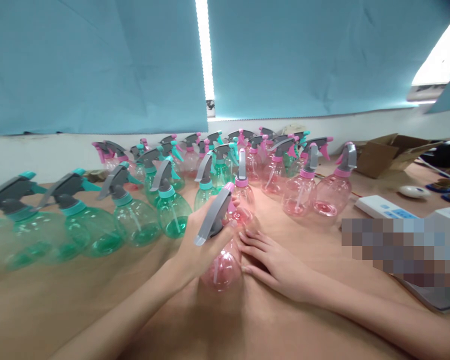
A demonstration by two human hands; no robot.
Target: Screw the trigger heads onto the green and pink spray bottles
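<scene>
A clear pink spray bottle (222, 270) with a grey and pink trigger head stands on the table in front of me. My left hand (202, 237) is wrapped round its neck, just under the trigger head. Flat on the table to the right of that bottle lies my right hand (275, 262), its fingers stretched out and their tips close to the bottle's side. I cannot tell whether they touch it. Right behind is another pink spray bottle (243, 197), partly hidden by my left hand. A green spray bottle (173, 212) stands to the left of my hand.
Several green spray bottles (95, 230) line the left side, and several pink ones (300, 195) stand at the back and right. Further right are an open cardboard box (382, 155), a white power strip (378, 206) and a white mouse (414, 192). Blue curtains (97, 65) hang behind.
</scene>
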